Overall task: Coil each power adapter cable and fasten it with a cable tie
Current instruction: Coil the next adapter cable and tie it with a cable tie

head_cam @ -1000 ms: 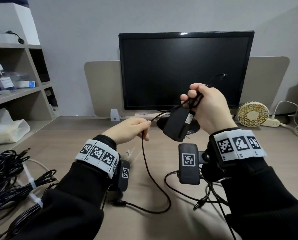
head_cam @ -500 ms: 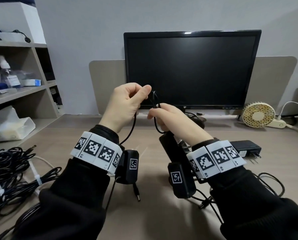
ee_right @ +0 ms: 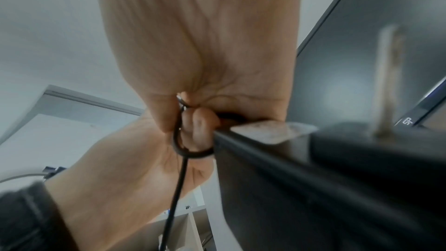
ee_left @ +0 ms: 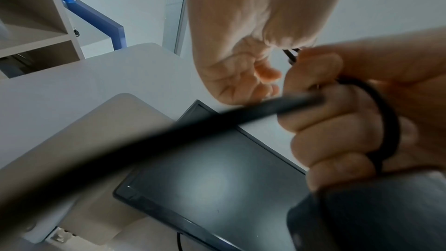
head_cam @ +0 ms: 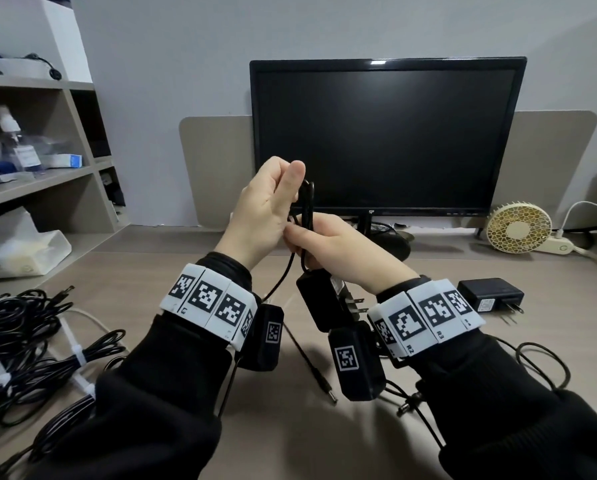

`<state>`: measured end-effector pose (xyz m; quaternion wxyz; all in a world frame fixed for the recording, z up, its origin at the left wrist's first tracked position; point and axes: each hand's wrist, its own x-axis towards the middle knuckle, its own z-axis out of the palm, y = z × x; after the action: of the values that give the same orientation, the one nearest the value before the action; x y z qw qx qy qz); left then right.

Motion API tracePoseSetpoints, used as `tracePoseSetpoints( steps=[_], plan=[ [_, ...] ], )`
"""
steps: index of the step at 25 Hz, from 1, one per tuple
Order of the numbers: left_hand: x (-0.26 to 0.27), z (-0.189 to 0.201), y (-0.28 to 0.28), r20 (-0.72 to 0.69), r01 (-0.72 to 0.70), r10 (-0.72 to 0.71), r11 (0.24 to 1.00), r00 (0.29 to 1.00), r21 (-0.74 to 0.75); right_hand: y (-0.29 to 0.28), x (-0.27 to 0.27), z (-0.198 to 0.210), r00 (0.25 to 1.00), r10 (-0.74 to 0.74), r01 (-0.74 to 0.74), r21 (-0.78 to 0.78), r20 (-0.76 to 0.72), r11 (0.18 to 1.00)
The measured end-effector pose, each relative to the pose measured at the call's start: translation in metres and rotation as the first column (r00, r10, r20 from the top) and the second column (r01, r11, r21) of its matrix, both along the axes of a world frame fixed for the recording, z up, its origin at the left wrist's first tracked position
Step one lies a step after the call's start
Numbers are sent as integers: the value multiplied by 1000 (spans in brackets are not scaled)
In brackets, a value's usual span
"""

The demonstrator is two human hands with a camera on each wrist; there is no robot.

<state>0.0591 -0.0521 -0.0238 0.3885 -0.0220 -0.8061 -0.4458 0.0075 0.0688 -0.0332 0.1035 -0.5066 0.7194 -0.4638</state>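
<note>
I hold the cable [head_cam: 306, 206] up in front of the dark monitor [head_cam: 387, 133], above the desk [head_cam: 290, 445]. It is thin, black and round, folded into a narrow bundle of loops that stands nearly upright, long axis running up and down, the top bend level with my left thumb. My right hand [head_cam: 338, 247] is curled round the lower part of the loops, fingers closed on them; in the left wrist view one loop rings those fingers. My left hand [head_cam: 266, 216] is just beside it on the left, thumb and fingers pinching the cable near the top of the bundle. The black adapter [head_cam: 325, 306] hangs below my right hand, its long side tilted down toward me, its two metal prongs pointing right. From the bundle a loose strand drops down past my left wrist, and the round plug [head_cam: 326, 389] at its end lies near me on the desk, pointing near and right. A second adapter [head_cam: 491, 297] lies on the desk to the right, and tied cable bundles [head_cam: 30, 337] sit at the near left.
</note>
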Motion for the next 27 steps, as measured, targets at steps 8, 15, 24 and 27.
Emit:
tracePoseSetpoints(
  steps=[8,15,24,27],
  plan=[
    [3,-11,3,439,251,-213,968,873,-29,25,-26,12,942,-157,257,-335,298,906],
    [13,-6,-3,532,244,-201,970,823,-11,43,-46,15,809,-77,449,-527,583,721],
    [13,11,-4,200,32,-42,998,979,53,8,-24,-3,974,-213,226,-294,76,929],
    [11,11,-4,98,-91,84,993,992,69,1,-15,-8,984,-174,179,-250,45,951]
  ],
)
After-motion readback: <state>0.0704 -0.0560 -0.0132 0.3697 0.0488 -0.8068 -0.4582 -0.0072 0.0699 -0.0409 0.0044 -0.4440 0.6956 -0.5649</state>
